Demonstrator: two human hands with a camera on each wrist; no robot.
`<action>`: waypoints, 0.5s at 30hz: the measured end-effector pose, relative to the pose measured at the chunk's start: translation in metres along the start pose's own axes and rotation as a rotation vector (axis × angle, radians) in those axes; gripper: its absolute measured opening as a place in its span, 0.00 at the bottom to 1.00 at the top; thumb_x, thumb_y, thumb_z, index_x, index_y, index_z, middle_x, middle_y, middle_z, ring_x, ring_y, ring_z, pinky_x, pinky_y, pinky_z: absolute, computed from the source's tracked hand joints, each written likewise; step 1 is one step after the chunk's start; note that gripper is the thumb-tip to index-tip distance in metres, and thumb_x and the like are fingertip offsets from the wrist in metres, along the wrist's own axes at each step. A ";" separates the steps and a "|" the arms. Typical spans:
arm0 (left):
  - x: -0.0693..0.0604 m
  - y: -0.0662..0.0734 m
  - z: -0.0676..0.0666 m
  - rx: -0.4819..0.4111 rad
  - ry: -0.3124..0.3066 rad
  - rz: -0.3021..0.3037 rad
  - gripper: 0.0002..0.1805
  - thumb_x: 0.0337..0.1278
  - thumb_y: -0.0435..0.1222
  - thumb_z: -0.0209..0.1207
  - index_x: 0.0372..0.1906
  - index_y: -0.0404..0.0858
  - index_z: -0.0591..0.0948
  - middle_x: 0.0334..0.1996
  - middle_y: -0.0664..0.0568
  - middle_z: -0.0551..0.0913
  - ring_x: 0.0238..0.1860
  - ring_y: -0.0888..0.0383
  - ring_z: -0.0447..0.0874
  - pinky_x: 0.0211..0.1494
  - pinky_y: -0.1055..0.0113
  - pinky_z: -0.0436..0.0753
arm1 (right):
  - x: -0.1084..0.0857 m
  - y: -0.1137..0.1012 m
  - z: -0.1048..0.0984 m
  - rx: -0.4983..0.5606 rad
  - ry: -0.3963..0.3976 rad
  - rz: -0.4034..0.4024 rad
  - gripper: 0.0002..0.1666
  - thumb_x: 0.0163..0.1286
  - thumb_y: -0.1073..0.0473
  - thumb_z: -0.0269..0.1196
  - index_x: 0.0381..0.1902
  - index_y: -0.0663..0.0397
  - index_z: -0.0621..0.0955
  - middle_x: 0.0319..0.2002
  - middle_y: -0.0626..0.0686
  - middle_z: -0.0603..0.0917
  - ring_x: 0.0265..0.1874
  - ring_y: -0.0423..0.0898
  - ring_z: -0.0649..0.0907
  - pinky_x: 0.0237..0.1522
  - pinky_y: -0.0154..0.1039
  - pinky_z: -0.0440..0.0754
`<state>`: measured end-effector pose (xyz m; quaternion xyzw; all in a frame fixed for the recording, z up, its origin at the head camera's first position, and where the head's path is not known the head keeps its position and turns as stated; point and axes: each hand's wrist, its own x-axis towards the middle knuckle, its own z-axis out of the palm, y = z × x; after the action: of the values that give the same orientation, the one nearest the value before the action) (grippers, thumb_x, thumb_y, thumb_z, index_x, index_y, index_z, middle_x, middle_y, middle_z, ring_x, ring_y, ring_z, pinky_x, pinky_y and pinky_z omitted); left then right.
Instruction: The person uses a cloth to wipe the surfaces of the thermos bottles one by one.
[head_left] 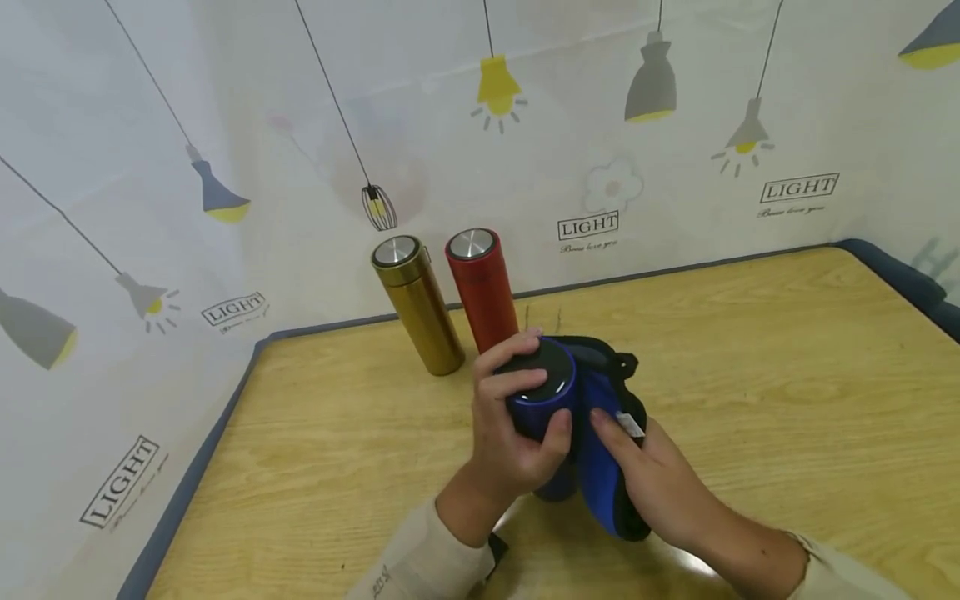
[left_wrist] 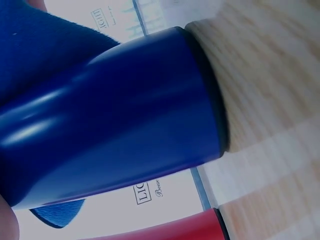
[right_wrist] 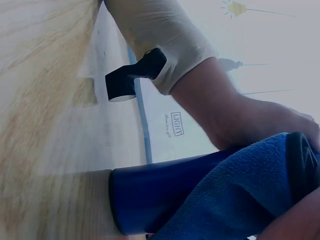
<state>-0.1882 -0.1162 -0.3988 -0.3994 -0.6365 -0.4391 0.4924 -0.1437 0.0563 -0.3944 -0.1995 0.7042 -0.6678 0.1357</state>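
Observation:
A blue thermos bottle (left_wrist: 125,115) with a shiny black lid top (head_left: 558,367) stands upright on the table in front of me. My left hand (head_left: 510,429) grips it near the top, two fingers lying over the lid and the thumb on the near side. On the bottle's right, my right hand (head_left: 667,483) holds a fleecy blue cloth (head_left: 600,475) with black edging, a white tag and a black loop. The cloth lies against the bottle's side; its far part is hidden. In the right wrist view the cloth (right_wrist: 230,195) covers part of the bottle.
Behind the blue bottle stand a red thermos (head_left: 483,292) and a gold thermos (head_left: 420,312), both with silver lid tops. The wooden table (head_left: 787,375) meets a white wall covering (head_left: 450,150) printed with lamps. A black device (right_wrist: 135,75) sits at the left wrist.

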 end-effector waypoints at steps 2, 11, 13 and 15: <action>-0.001 -0.001 0.000 -0.004 0.000 -0.004 0.20 0.67 0.43 0.53 0.46 0.27 0.68 0.52 0.30 0.70 0.57 0.37 0.77 0.57 0.48 0.84 | 0.002 0.001 0.000 0.001 -0.010 0.003 0.27 0.84 0.49 0.42 0.73 0.54 0.63 0.66 0.59 0.76 0.61 0.46 0.79 0.57 0.33 0.79; -0.004 0.000 0.001 0.011 0.006 0.006 0.20 0.67 0.42 0.53 0.46 0.27 0.68 0.52 0.29 0.71 0.56 0.37 0.78 0.55 0.49 0.85 | -0.001 0.002 0.000 0.027 -0.012 0.000 0.27 0.84 0.49 0.40 0.73 0.57 0.63 0.66 0.61 0.75 0.60 0.41 0.80 0.57 0.33 0.80; -0.003 0.000 0.001 0.004 0.001 0.006 0.20 0.67 0.42 0.53 0.46 0.27 0.68 0.53 0.29 0.70 0.56 0.37 0.78 0.55 0.49 0.84 | -0.003 0.000 -0.001 0.011 0.005 -0.012 0.27 0.84 0.49 0.40 0.73 0.55 0.63 0.67 0.60 0.75 0.61 0.40 0.79 0.57 0.32 0.79; -0.002 0.000 0.001 0.001 -0.001 0.006 0.20 0.67 0.43 0.52 0.47 0.27 0.68 0.53 0.29 0.70 0.57 0.37 0.77 0.56 0.49 0.84 | -0.005 -0.002 -0.002 -0.004 0.021 -0.025 0.27 0.84 0.50 0.39 0.74 0.52 0.62 0.68 0.58 0.74 0.63 0.39 0.77 0.57 0.30 0.78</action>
<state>-0.1879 -0.1153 -0.4005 -0.4011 -0.6358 -0.4371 0.4938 -0.1404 0.0606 -0.3925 -0.2014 0.7043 -0.6701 0.1196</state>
